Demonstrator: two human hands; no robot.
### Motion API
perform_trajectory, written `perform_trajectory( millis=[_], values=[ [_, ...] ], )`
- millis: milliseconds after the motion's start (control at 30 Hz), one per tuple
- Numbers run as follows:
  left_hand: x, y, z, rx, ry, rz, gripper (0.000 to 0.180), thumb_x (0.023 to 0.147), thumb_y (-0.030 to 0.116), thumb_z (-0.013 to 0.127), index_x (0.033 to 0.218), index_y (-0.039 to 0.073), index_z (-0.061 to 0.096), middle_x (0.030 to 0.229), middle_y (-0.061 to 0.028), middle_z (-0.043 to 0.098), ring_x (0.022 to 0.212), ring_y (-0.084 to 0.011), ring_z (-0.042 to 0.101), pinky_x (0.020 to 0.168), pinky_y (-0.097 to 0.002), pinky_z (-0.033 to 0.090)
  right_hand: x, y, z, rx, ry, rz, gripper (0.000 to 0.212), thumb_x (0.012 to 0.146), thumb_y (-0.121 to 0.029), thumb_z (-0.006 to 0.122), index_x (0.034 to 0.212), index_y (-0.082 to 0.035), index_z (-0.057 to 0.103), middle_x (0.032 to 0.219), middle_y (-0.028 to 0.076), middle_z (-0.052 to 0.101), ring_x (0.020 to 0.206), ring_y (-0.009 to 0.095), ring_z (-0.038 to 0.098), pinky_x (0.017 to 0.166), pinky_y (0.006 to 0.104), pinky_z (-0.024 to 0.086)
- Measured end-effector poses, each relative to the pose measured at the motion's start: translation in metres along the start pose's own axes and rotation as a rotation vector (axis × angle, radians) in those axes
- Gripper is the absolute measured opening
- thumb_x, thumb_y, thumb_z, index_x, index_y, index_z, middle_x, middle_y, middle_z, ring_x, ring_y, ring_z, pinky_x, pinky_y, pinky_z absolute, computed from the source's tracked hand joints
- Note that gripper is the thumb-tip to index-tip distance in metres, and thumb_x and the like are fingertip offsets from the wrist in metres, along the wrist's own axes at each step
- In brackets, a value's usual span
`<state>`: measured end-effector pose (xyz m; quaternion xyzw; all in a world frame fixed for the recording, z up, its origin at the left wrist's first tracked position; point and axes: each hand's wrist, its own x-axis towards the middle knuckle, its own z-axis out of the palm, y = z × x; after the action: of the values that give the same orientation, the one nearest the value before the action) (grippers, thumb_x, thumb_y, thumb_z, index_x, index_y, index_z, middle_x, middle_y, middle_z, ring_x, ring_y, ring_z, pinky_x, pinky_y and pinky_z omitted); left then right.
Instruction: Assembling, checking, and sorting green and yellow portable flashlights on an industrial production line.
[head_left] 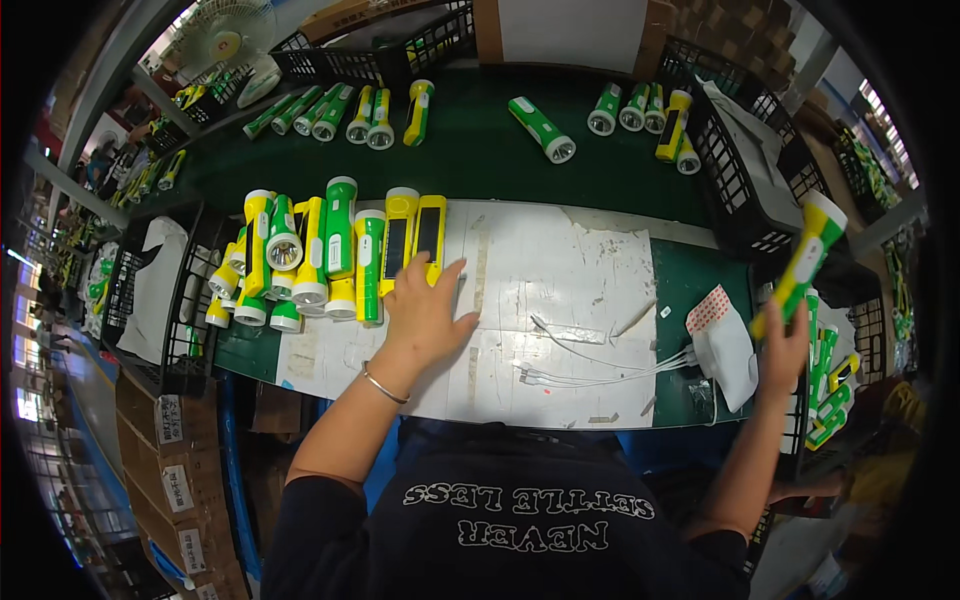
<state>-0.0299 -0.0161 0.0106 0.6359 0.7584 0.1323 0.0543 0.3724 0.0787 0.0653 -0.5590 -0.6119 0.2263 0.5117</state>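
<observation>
My right hand (784, 352), at the right side, is closed around the tail end of a green and yellow flashlight (808, 255), its pale head pointing up and away. My left hand (422, 312) lies with fingers spread on the white board; its fingertips touch the near ends of two yellow flashlights with dark panels (430, 228). To the left of that hand, several green and yellow flashlights (340, 228) are laid side by side and stacked in a pile. Some at the bottom are partly hidden.
White cables (610, 372) and a white pouch (728, 360) lie right of centre. Across the green table (460, 130), more flashlights (541, 130) stand in loose groups. Black crates (745, 170) flank the table, one at the right holding flashlights (832, 400). Cardboard boxes (170, 480) stand lower left.
</observation>
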Motion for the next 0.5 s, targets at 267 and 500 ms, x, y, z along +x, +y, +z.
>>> perform_trajectory(
  millis=[267,500],
  values=[
    [0.002,0.003,0.008,-0.199,0.034,0.172,0.051,0.060,0.004,0.075,0.105,0.010,0.052,0.120,-0.0213,0.038,0.103,-0.0398,0.047,0.089,-0.0400,0.042,0.054,0.097,-0.160,-1.098,-0.069,0.338,0.053,0.081,-0.046,0.054,0.098,0.004,0.057,0.090,0.028,0.060,0.087,0.044,0.056,0.074,0.0456,0.044],
    [0.012,0.004,-0.017,-0.770,0.314,0.164,0.050,0.066,0.007,0.069,0.111,0.007,0.049,0.103,-0.0082,0.054,0.092,-0.0221,0.054,0.081,-0.0329,0.046,0.060,0.125,-0.163,-1.160,-0.011,0.240,0.059,0.082,-0.049,0.054,0.110,0.003,0.055,0.099,0.026,0.061,0.095,0.040,0.058,0.079,0.0419,0.045]
  ],
)
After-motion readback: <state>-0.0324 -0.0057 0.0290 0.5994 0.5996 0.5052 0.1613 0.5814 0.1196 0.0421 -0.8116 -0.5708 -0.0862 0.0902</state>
